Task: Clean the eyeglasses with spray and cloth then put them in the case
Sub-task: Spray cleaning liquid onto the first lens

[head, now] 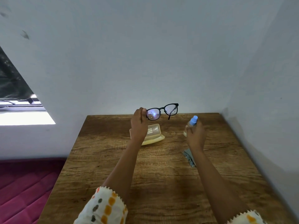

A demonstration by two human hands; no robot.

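Pinching the black eyeglasses (162, 111) by one end with fingers of the left hand (138, 125), raised over the bench (161, 175) at its far edge, lenses speckled with droplets. Gripping the blue-capped spray bottle (193, 121) with curled fingers of the right hand (195, 135), at 4 o'clock from the eyeglasses. Open cream case (153, 133) lying at 6 o'clock below them, grey cloth (189, 157) at 6 o'clock from the bottle.

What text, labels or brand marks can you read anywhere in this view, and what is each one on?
Open eyeglass case: a few short lines of pale print inside the lid, too small and blurred to read.
Spray bottle: no readable label; the right hand covers most of the body.
Eyeglasses: no print visible.
Cloth: no print visible.
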